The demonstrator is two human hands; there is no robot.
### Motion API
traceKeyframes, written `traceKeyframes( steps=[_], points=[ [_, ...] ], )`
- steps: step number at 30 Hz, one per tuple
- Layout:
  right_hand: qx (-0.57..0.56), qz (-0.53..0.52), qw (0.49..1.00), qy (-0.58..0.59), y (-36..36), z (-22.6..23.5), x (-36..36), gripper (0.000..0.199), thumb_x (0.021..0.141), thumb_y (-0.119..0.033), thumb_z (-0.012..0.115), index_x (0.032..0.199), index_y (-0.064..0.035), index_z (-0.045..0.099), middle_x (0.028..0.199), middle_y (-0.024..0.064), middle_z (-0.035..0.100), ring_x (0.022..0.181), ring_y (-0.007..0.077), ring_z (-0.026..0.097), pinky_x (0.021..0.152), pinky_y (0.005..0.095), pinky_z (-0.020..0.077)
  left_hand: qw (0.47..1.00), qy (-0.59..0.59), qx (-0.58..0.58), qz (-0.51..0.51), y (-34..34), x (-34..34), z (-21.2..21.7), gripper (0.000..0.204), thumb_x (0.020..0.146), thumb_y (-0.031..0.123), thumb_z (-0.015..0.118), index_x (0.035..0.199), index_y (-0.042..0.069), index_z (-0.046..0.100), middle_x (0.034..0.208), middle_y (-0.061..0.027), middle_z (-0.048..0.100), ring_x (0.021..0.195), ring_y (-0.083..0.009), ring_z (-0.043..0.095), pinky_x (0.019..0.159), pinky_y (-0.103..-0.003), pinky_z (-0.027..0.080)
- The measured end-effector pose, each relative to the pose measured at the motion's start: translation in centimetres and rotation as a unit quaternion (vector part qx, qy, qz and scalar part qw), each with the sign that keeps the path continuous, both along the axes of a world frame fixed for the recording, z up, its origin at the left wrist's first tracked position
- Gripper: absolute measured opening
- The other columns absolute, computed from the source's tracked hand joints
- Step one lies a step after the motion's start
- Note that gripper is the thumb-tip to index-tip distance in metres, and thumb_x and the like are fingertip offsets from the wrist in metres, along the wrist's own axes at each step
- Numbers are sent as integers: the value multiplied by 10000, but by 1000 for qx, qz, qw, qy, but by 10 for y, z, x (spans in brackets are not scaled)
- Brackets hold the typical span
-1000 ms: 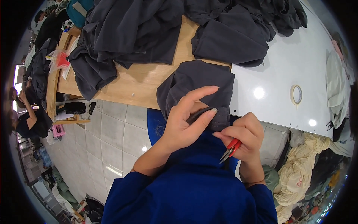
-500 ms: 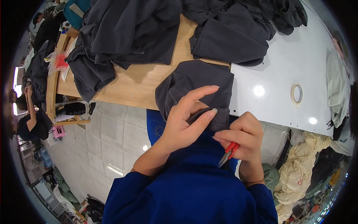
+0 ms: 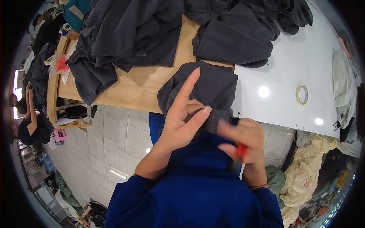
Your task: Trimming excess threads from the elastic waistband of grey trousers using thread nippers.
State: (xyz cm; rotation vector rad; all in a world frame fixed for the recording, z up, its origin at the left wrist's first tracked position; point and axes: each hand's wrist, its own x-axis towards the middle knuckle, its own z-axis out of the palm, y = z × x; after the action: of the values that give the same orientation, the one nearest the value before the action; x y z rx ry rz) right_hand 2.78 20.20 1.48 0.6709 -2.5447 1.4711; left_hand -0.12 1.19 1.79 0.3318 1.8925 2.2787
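A dark grey garment piece (image 3: 216,81) lies over the front edge of the table, its near end hanging toward my lap. My left hand (image 3: 178,123) pinches the folded hem of that end between thumb and curled fingers, while its index finger points up and away. Close by on the right, my right hand (image 3: 247,140) is smeared by motion, its thumb and a finger apart beside the hem. Red-handled thread snips (image 3: 240,152) sit in its palm, with the dark blades pointing down toward me.
More dark grey garments (image 3: 137,34) are heaped across the wooden table (image 3: 140,81). On the white tabletop (image 3: 266,102) to the right lies a roll of tape (image 3: 298,98). Cream cloth (image 3: 304,178) is piled at lower right. Another person (image 3: 36,123) works at far left.
My left index finger has straightened upward, and that hand has shifted slightly left with the hem. The fingers of my right hand have opened toward the hem, the snips staying in its palm.
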Motion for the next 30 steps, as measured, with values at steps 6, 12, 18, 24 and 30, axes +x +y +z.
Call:
traceKeyframes(
  steps=[6,12,18,24,30],
  points=[
    [-44,-116,985,-117,-13,9,-1,460,634,-178,790,1054,-56,649,518,5,405,458,130,406,448,253,321,995,-80,63,11,-10,-6,-2,660,908,20,483,1448,49,106,644,43,477,603,7,371,587,-133,281],
    [-125,-215,961,-118,-16,-56,-20,206,767,-12,640,970,-38,663,706,68,608,618,83,537,590,194,425,948,-190,239,87,-30,-39,-5,616,929,79,433,1450,116,107,1211,-151,490,1078,-217,525,915,-316,426],
    [-71,-174,959,-211,-23,-48,-25,303,785,-65,666,1086,-87,639,689,60,596,599,73,509,570,202,408,892,-278,327,140,-67,-60,-39,481,958,173,379,1413,124,231,1335,-190,418,1225,-297,443,1038,-412,349],
    [-18,-168,984,-53,-43,-47,-16,369,749,-50,681,1107,-120,632,690,83,625,571,178,589,524,229,431,968,-155,23,197,-78,-37,-45,413,921,158,490,1322,106,403,1161,-87,551,1015,-146,546,843,-277,436],
    [156,-173,972,-8,-42,-50,-24,348,715,-196,714,1040,-126,611,665,70,613,546,215,593,484,271,438,915,-159,-361,89,-89,1,-49,241,830,160,641,1037,54,580,839,0,589,728,-62,508,641,-192,394]
  ],
)
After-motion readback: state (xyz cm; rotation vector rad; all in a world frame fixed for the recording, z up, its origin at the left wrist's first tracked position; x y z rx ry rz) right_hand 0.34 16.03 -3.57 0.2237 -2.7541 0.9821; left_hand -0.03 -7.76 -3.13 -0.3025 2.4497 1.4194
